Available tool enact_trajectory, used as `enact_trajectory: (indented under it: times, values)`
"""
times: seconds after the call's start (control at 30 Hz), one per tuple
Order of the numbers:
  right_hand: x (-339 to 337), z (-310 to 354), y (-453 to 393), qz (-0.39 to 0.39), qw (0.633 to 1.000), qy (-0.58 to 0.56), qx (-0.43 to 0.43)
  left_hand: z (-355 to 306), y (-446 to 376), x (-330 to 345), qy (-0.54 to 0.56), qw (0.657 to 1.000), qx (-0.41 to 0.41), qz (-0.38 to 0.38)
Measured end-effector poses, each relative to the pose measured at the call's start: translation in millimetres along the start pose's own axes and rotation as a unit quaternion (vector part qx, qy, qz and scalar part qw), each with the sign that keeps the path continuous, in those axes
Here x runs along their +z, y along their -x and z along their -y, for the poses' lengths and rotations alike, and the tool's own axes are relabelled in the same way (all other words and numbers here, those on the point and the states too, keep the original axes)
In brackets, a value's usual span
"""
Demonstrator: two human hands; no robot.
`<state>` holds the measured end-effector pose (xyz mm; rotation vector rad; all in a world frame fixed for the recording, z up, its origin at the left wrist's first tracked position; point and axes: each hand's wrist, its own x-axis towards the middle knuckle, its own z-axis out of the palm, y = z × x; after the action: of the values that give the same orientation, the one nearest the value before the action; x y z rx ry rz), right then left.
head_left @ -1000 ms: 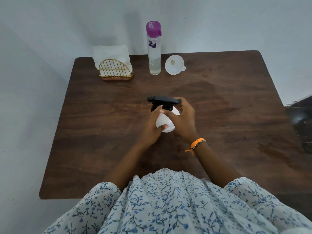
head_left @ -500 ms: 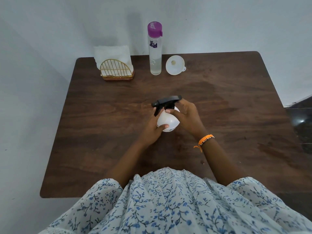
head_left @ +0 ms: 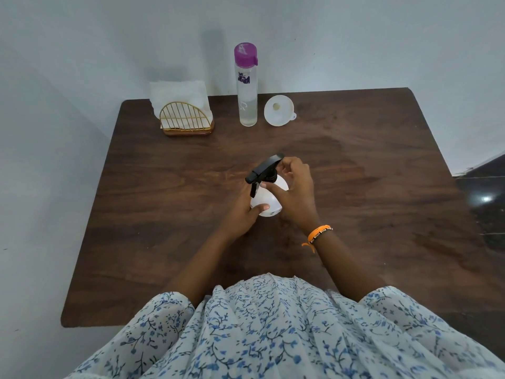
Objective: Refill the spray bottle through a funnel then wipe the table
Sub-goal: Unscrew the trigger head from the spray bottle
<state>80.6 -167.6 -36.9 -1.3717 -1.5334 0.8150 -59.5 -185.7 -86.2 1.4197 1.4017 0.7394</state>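
1. Fingers (head_left: 287, 166) of the right hand (head_left: 296, 195) pinch the black sprayer (head_left: 266, 166) of the bottle (head_left: 266, 199) at its back end and at the collar, and the thumb lies across the white shoulder.
2. Left hand (head_left: 243, 212) is clenched around the white round body of the bottle from the left side, with the thumb pressed on the front.
3. Bottle is near the middle of the brown desk (head_left: 382, 187), between the two hands; I cannot tell if its bottom touches the desk or is lifted a little.
4. Sprayer sits on top of the bottle with its nozzle pointing to the left and toward the person, and its trigger hangs down at the left.
5. An orange band (head_left: 318, 233) is on the right wrist.
6. At the far edge of the desk, a tall clear flask (head_left: 246, 97) with a purple cap stands upright; some clear liquid is seen in its lower part.
7. Just right of the flask lies a white funnel (head_left: 278, 110), apart from it, with the wide mouth facing the camera.
8. Left of the flask, a gold wire holder (head_left: 185, 120) on a brown base keeps white napkins (head_left: 177, 91) standing.
9. Both arms reach out from a white dress (head_left: 273, 329) with blue flowers at the near edge.
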Motion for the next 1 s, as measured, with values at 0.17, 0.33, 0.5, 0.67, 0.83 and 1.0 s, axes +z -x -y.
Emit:
enact_trajectory:
  times: [0.17, 0.33, 0.5, 0.67, 0.83, 1.0]
  values:
    - [-3, -2, 2, -0.005, 0.999, 0.031, -0.032, -1, 1, 1, -0.009, 1.000, 0.007, 0.002]
    - [-8, -6, 1, 0.034, 0.992, 0.097, -0.079, 0, -1, -1, -0.032, 0.999, 0.041, 0.009]
    - [-14, -2, 5, 0.052, 0.996, 0.055, -0.046, -4, 0, -1, -0.029, 0.998, 0.052, 0.002]
    - [-11, -2, 10, 0.088, 0.993, 0.075, -0.032, 0, 1, -1, -0.057, 0.996, 0.062, 0.004]
    - [5, -3, 13, 0.036, 0.996, 0.075, -0.037, -1, 0, -1, -0.075, 0.996, 0.040, -0.002]
    - [12, 0, 14, -0.038, 0.994, 0.079, -0.068, 1, -1, -1, -0.074, 0.996, 0.049, 0.006]
